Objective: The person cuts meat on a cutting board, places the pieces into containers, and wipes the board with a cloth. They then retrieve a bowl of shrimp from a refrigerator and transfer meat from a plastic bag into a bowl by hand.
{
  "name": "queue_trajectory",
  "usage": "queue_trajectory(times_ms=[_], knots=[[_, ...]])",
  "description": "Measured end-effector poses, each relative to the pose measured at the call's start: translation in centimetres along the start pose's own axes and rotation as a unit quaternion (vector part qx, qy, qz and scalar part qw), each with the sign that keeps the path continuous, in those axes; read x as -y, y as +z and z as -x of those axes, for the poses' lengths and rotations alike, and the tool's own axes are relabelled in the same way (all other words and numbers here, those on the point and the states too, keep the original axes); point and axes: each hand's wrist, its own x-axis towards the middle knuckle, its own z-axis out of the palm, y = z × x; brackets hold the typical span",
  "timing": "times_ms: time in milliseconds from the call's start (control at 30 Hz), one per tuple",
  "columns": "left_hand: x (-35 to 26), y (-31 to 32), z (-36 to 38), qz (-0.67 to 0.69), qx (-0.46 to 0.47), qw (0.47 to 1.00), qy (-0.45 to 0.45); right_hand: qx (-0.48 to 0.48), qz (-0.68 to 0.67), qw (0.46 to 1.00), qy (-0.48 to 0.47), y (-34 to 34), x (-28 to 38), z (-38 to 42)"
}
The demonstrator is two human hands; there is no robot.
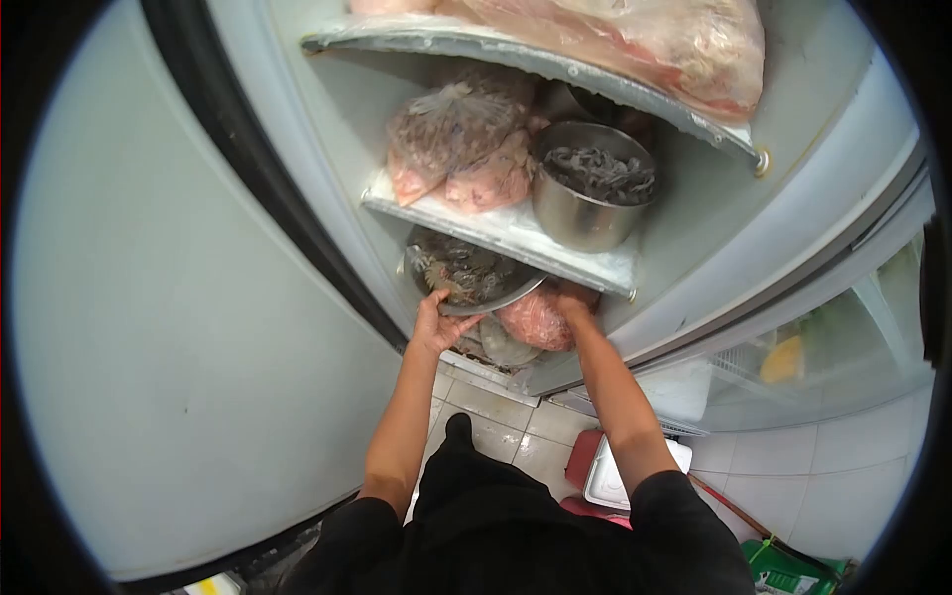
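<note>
A wide metal bowl holding what look like raw prawns sits low in the open upright freezer, under the middle shelf. My left hand grips its near rim, thumb on top and fingers beneath. Right of the bowl is a plastic bag of pink minced-looking meat. Against that bag's right side lies my right hand; its fingers are hidden behind the bag and under the shelf. Below the bowl, a pale wrapped item shows in part.
On the frosted middle shelf stand bagged pink meat and a steel pot with dark greyish strips. A large wrapped meat piece covers the top shelf. The freezer door hangs open at left. A white-lidded red box stands on the tiles.
</note>
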Motion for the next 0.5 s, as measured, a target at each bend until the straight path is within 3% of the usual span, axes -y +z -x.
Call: queue_trajectory(times_ms=[100, 233, 267, 300, 367, 433, 500], knots=[[-0.2, -1.5, -2.4, -0.029, 0.029, 0.999, -0.018, 0.036, -0.017, 0.999, 0.033, -0.5, 0.3, 0.0], [-0.2, -2.5, -0.9, 0.0, -0.069, 0.998, -0.007, 0.053, -0.116, 0.988, 0.086, -2.5, 1.5, 0.7], [-0.1, -3.1, 0.6, 0.006, -0.078, 0.997, -0.019, -0.026, -0.104, 0.99, 0.09, -0.9, 1.6, 1.3], [-0.1, -3.8, 2.3, 0.012, -0.085, 0.996, -0.03, -0.03, -0.106, 0.989, 0.097, -0.2, 2.0, 0.6], [0.0, -7.4, 5.5, 0.001, -0.066, 0.997, -0.047, -0.063, -0.263, 0.962, 0.021, 1.0, 2.5, 0.4], [-0.1, -8.1, 10.5, 0.033, -0.064, 0.996, -0.048, -0.082, -0.259, 0.962, 0.027, 2.0, 3.1, 0.0], [-0.1, -7.5, 15.2, 0.019, -0.125, 0.991, -0.047, -0.094, -0.236, 0.966, 0.041, 2.4, 3.7, -0.3]])
